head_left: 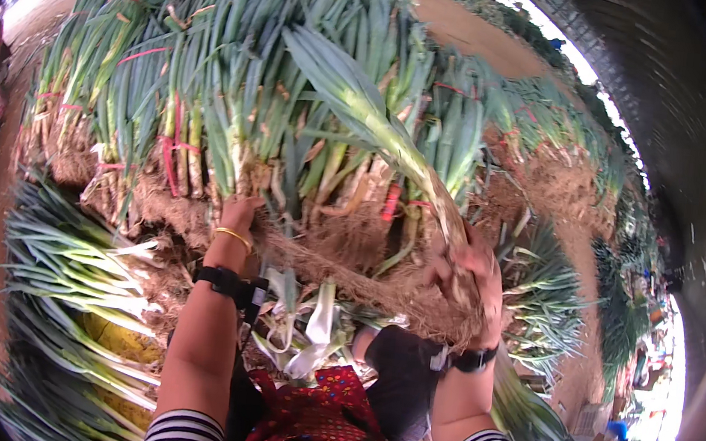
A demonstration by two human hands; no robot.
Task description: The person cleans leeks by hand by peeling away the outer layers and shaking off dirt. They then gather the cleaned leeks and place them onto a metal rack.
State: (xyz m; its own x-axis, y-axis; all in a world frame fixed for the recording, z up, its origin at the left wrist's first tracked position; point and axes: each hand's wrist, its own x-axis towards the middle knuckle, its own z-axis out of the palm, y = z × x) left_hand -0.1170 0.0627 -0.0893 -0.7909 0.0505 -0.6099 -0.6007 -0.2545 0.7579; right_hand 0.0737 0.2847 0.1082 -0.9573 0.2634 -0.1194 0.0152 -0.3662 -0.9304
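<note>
My right hand (pixel 474 283) is closed round the lower stalk of a large leek (pixel 384 133). The leek leans up and to the left, its green leaves lying over the pile. Brown stringy roots (pixel 438 314) hang below this hand, and a band of them stretches left toward my other wrist. At the front of the pile, my left hand (pixel 239 211) is closed at the root end of another leek (pixel 238 170); its fingertips are partly hidden. Behind both hands stand upright leeks (pixel 215 60), packed close, several tied with red bands.
More leeks (pixel 83 252) lie flat at the left, white ends toward me, over something yellow (pixel 117 340). Another leafy bunch (pixel 545 279) lies at the right. Stripped pale leaves (pixel 320 325) are between my arms, above my red patterned apron (pixel 314 423). Bare soil (pixel 468 26) shows beyond the pile.
</note>
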